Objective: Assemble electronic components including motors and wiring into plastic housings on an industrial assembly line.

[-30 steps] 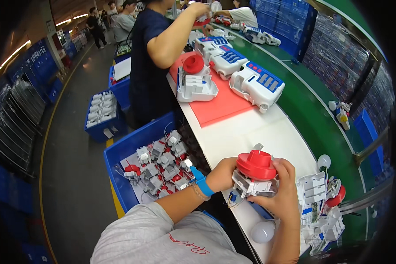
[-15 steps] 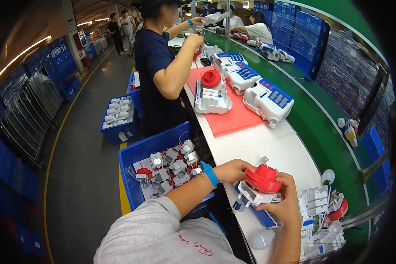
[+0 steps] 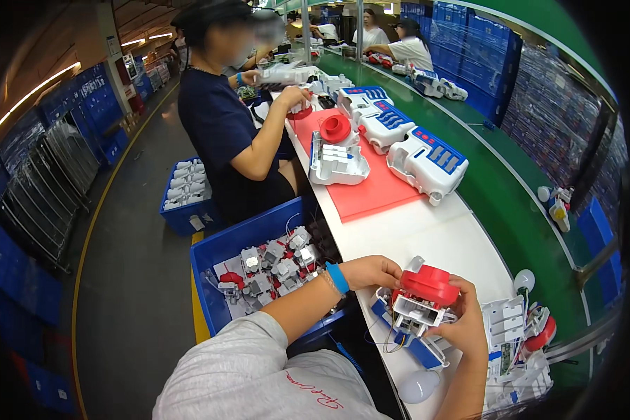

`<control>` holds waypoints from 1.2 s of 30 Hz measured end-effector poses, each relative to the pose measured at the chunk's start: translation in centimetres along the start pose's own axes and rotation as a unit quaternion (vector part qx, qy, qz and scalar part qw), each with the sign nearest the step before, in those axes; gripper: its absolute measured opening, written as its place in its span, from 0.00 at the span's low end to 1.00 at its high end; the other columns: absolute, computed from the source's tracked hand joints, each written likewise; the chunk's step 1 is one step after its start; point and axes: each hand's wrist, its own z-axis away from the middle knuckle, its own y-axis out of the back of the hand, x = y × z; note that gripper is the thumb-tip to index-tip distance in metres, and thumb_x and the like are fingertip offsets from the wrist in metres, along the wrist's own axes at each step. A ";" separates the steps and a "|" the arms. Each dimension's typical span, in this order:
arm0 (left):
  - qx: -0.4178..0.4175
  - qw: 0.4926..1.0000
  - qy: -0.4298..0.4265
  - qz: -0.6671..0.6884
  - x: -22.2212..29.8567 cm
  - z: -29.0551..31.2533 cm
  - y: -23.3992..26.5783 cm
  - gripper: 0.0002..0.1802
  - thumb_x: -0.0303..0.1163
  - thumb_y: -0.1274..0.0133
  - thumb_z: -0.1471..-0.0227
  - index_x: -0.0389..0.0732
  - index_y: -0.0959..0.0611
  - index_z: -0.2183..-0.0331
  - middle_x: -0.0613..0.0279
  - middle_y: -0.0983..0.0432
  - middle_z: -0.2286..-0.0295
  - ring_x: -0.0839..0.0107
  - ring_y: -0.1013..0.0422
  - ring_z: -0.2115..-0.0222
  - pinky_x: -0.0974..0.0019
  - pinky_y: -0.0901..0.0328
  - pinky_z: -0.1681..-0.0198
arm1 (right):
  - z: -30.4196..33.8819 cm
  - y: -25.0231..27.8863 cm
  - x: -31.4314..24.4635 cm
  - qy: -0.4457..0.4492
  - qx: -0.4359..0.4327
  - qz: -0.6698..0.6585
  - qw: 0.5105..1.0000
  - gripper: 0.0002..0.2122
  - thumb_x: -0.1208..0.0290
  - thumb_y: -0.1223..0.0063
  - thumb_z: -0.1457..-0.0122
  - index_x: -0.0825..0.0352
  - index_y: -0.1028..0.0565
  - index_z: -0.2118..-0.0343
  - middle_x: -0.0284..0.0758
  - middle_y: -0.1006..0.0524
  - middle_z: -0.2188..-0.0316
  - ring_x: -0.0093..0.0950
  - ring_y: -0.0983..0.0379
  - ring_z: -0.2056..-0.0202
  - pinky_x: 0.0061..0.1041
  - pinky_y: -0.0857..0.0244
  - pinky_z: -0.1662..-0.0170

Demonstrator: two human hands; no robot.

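Over the near end of the white table, I hold a plastic assembly between both hands. It has a round red plastic part (image 3: 428, 285) on top and a white housing (image 3: 416, 311) below, whose rectangular opening faces me. My left hand (image 3: 372, 271) pinches its upper left side. My right hand (image 3: 469, 320) wraps round its right side, thumb low on the housing. Thin wires (image 3: 390, 338) hang from the left. Just beneath is a blue-and-white shell piece (image 3: 427, 352); I cannot tell whether the assembly touches it. A round white translucent dome (image 3: 418, 386) lies near the table edge.
Open white shells with wires (image 3: 504, 329) lie to my right. Blue-topped white casings (image 3: 427, 162) and a red-topped unit (image 3: 339, 157) stand on a red mat (image 3: 371, 199). A blue bin (image 3: 213, 280) holds several assemblies at left. A co-worker (image 3: 224, 119) stands beyond; a green conveyor (image 3: 469, 147) runs alongside.
The assembly in my hands has tilted, so the white housing's opening and the wires now show. The co-worker has shifted left and lowered both hands toward the table.
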 end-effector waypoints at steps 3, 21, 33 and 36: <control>-0.005 0.998 -0.021 0.052 -0.4 0.2 -0.7 0.10 0.26 0.51 0.52 0.34 0.26 0.65 0.66 0.27 0.69 0.81 0.32 0.69 0.77 0.38 0.63 | 0.2 0.1 -0.6 -0.037 0.011 0.039 0.998 0.44 0.76 0.28 0.84 0.64 0.40 0.55 0.38 0.34 0.56 0.32 0.34 0.55 0.30 0.37 0.55; 0.060 0.977 -0.109 0.173 -1.0 0.6 -1.7 0.26 0.25 0.54 0.52 0.31 0.39 0.50 0.56 0.34 0.57 0.71 0.35 0.58 0.69 0.39 0.54 | -2.2 -2.5 -2.7 -0.157 0.075 -0.102 0.979 0.32 0.88 0.39 0.70 0.71 0.38 0.56 0.40 0.27 0.65 0.26 0.28 0.63 0.23 0.34 0.59; 0.125 0.980 -0.139 0.069 -2.7 0.4 -1.5 0.38 0.36 0.45 0.56 0.37 0.45 0.47 0.60 0.42 0.52 0.72 0.40 0.54 0.68 0.41 0.54 | -2.8 -4.5 -3.9 -0.185 0.061 0.136 0.971 0.34 0.64 0.36 0.60 0.72 0.39 0.50 0.44 0.26 0.65 0.30 0.28 0.62 0.25 0.36 0.59; 0.125 0.963 -0.220 0.089 -2.4 -0.5 -1.5 0.34 0.27 0.47 0.57 0.39 0.44 0.50 0.62 0.38 0.58 0.74 0.37 0.56 0.70 0.39 0.56 | -2.8 -2.9 -3.1 -0.202 0.016 0.252 0.946 0.31 0.56 0.40 0.58 0.71 0.34 0.53 0.43 0.26 0.67 0.27 0.29 0.63 0.24 0.37 0.59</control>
